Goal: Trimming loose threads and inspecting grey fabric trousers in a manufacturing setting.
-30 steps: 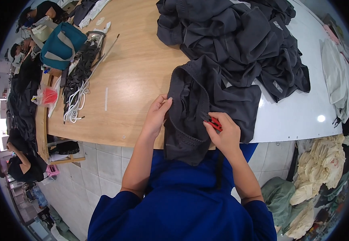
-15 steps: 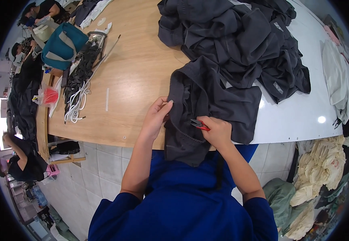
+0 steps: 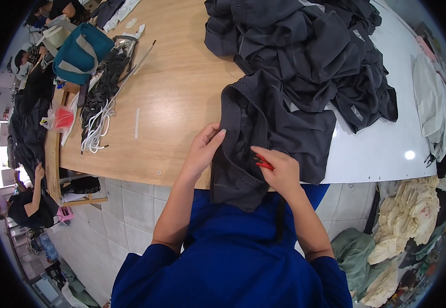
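A dark grey garment (image 3: 305, 136) with a gathered elastic waistband (image 3: 230, 110) lies at the table's near edge, its lower part hanging over. My left hand (image 3: 202, 151) is closed on the left side of the waistband, thumb on top. In my right hand (image 3: 283, 172) are small thread snips (image 3: 264, 162) with red handles, held against the palm; their blades are mostly hidden. The index fingertip of that hand reaches the cloth inside the waistband opening. Beyond the garment spreads a large heap of similar dark grey clothes (image 3: 305, 56).
White cords (image 3: 98, 128) and dark straps lie on the wooden table (image 3: 166, 77) at left, near a teal bag (image 3: 81, 54). Cream cloth (image 3: 405, 220) and green cloth (image 3: 354, 251) are piled at right. Other people (image 3: 28, 205) are at the far left.
My right hand has shifted slightly right, and the snips have turned so their blades no longer stick out plainly. The waistband opening has been drawn wider. My left hand keeps its grip.
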Available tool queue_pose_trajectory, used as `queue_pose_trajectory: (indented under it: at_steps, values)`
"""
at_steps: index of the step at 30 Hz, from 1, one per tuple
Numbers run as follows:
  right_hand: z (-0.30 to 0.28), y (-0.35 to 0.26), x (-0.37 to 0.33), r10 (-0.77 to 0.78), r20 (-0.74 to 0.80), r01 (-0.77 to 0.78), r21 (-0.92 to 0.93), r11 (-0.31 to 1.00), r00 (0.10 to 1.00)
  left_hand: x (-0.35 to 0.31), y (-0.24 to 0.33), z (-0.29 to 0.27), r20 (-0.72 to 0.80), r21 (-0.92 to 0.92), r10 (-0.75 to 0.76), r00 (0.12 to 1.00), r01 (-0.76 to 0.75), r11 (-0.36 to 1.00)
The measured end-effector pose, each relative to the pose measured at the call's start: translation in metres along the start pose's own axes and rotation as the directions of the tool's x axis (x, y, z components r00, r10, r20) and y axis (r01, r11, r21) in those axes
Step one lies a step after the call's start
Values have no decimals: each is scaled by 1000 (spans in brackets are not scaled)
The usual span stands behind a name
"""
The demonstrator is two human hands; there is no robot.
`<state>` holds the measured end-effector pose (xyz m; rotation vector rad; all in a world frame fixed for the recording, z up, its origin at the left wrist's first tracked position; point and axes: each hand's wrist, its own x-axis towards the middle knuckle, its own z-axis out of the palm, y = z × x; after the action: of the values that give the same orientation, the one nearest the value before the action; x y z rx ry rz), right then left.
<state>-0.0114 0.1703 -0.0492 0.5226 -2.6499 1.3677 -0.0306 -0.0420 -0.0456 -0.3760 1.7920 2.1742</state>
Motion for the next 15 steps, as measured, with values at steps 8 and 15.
queue_pose_trajectory:
  at_steps: [8,15]
  values:
    - [-5,-1,-3,140,244,-133,-47,990,960,-9,-4,-20,-108,235,93,990,-66,970]
    - [-16,-15,-40,280,632,-417,76,906,723,-19,-20,-50,-79,344,-25,997,51,938]
